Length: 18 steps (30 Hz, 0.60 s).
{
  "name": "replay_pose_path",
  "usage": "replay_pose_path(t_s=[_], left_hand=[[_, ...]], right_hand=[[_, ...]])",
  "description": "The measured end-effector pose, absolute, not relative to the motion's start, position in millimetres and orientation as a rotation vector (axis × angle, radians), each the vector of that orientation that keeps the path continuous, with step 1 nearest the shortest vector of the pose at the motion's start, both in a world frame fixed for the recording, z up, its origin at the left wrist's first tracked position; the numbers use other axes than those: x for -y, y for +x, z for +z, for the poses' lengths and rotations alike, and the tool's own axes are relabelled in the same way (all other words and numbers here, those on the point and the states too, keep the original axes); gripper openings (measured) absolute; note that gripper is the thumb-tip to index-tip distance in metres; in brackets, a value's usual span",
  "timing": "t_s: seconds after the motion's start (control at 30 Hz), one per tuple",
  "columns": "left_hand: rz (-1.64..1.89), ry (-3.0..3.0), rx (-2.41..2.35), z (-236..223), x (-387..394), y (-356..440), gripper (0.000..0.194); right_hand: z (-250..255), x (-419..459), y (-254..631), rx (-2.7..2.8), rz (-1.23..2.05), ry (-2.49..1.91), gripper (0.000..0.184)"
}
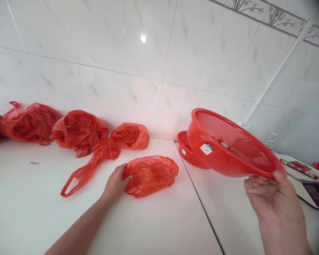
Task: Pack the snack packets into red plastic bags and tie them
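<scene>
My right hand (275, 198) grips the rim of a red plastic colander (228, 141), which is lifted and tilted to the left. Several small wrapped packets (224, 142) lie inside it, partly hidden by its near wall. A white label is stuck on its outer side. My left hand (118, 182) pinches the left edge of a red plastic bag (151, 175), whose mouth is spread wide on the white table. The colander hangs above and to the right of this bag.
Along the tiled wall stand several red plastic bags (81, 129), one with a loose handle trailing (82, 177). Behind the lifted colander sits a second red colander (188, 150). At right is a scale (317, 193) with packets on its plate. A seam (202, 202) divides the tabletops.
</scene>
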<state>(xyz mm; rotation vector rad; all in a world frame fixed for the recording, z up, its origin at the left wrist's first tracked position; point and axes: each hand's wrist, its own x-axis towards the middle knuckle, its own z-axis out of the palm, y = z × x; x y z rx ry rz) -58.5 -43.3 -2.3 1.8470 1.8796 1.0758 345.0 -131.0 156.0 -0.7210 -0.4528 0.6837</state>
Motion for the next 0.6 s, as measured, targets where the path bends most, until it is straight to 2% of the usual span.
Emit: replay_pose_path(t_s=[0.17, 0.3, 0.6], left_hand=[[1.095, 1.860, -1.866, -4, 43, -59, 0.053], [1.077, 1.845, -1.860, -6, 42, -60, 0.054], [1.052, 1.847, -1.860, -2, 42, -59, 0.055]], right_hand=[[141, 130, 287, 0.480, 1.042, -0.676, 0.013], [129, 122, 255, 0.546, 1.204, -0.663, 0.014], [98, 90, 251, 0.631, 1.126, -0.795, 0.017]])
